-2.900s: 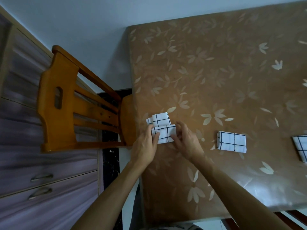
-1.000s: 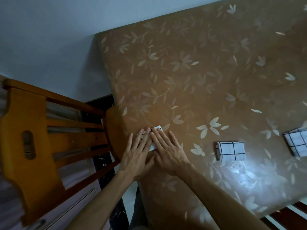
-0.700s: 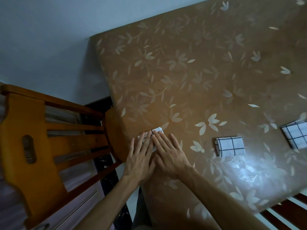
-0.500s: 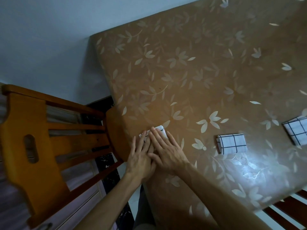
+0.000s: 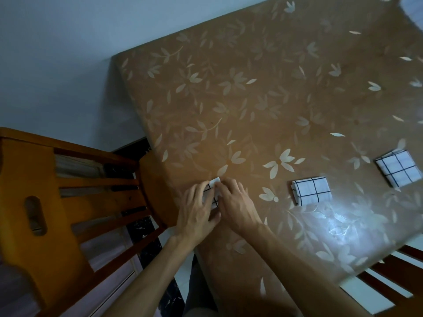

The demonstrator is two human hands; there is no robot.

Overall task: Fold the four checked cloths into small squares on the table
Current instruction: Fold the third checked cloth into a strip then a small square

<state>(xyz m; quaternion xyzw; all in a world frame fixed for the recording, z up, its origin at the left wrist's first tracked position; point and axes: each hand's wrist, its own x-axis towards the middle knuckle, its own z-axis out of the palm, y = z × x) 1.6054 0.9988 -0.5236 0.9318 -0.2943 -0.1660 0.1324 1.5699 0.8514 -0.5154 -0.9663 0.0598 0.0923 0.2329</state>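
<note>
A small folded white cloth with dark checks lies near the left edge of the brown flower-patterned table. Both hands cover most of it. My left hand has its fingers bent over the cloth's left side. My right hand curls its fingertips on the cloth's far right corner. Two more folded checked cloths lie flat to the right: one mid-table, another near the right border of the view. A fourth cloth is not visible as a separate piece.
A wooden chair stands tight against the table's left edge, beside my left hand. Dark wooden slats show beyond the table's near right corner. A bright glare lies on the tabletop by the middle cloth.
Earlier both hands lay flat with straight fingers pressing the cloth. Now the fingers are bent and drawn in on it. The view has shifted slightly.
</note>
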